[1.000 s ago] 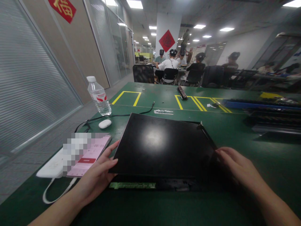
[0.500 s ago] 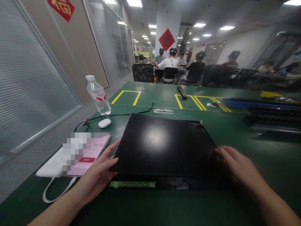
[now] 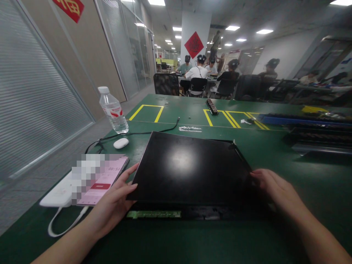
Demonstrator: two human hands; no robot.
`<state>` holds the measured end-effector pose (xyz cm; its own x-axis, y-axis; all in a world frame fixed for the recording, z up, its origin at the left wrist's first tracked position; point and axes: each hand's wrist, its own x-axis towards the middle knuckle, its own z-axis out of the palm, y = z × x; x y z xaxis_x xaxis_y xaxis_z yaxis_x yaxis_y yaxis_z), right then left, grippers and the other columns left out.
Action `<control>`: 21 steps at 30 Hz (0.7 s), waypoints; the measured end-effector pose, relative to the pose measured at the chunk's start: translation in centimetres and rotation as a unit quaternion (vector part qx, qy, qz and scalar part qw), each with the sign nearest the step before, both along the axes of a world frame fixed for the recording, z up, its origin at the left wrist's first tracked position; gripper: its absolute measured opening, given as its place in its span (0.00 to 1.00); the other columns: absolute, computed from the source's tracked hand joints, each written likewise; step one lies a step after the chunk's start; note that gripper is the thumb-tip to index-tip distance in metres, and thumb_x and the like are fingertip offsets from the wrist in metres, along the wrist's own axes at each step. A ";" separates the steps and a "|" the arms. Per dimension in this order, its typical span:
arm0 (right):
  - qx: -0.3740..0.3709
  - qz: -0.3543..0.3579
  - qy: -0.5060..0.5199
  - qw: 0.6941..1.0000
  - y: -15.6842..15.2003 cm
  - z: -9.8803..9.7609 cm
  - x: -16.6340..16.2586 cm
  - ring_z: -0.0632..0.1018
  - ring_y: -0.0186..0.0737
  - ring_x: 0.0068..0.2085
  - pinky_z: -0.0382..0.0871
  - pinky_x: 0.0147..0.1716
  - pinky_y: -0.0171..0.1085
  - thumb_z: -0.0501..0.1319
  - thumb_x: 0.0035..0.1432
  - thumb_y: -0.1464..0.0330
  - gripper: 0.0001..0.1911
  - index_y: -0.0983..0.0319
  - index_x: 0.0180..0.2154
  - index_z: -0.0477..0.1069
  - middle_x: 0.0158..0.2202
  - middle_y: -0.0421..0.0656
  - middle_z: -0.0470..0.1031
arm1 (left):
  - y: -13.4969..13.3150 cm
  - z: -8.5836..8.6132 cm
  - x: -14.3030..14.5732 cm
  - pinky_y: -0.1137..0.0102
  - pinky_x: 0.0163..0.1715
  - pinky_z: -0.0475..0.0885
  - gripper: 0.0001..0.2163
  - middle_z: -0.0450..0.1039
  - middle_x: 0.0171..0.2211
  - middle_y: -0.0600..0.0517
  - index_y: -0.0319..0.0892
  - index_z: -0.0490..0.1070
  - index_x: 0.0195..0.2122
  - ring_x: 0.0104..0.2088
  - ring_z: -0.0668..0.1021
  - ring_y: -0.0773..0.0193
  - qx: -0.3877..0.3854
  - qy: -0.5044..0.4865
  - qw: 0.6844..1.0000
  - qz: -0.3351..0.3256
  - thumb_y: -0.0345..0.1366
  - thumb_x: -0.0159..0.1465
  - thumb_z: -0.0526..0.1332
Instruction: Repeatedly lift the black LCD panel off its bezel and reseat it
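Observation:
A glossy black display panel is raised at a slant in front of me, with a bright reflection at its middle. My left hand grips its left edge, thumb on the front face and fingers behind. At the right edge, my right hand has its fingers closed on the side, where panel and frame meet in dark shadow. Beneath the panel lies a black frame, its far right corner sticking out behind. A green circuit strip shows along the near edge.
Left on the green table are a phone, a white power bank, a white earbud case, a water bottle and a black cable. Dark panels lie at right. People sit farther back.
Both hands keep their hold on the panel, with hardly any movement. The whole view has shifted very slightly, and the phone's timer has advanced by a second.

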<state>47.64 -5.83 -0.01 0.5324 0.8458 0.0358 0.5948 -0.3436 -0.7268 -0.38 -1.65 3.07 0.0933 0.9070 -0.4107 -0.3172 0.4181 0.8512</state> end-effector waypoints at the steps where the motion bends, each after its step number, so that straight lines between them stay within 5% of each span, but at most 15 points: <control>1: 0.002 -0.003 0.003 1.000 0.0 -0.1 0.1 0.81 0.51 0.35 0.76 0.38 0.47 0.53 0.64 0.44 0.28 0.54 0.41 0.84 0.40 0.48 0.88 | 0.0 0.0 0.0 0.58 0.49 0.81 0.45 0.87 0.57 0.46 0.55 0.67 0.75 0.55 0.86 0.42 -0.001 -0.002 1.000 0.000 0.35 0.56 0.79; 21: -0.016 0.000 -0.004 1.000 0.0 1.3 -0.9 0.81 0.51 0.35 0.76 0.41 0.48 0.53 0.63 0.47 0.26 0.55 0.39 0.84 0.38 0.48 0.87 | -0.2 0.2 0.3 0.59 0.42 0.82 0.41 0.88 0.54 0.47 0.54 0.72 0.70 0.53 0.87 0.42 -0.004 0.032 0.999 0.025 0.35 0.54 0.78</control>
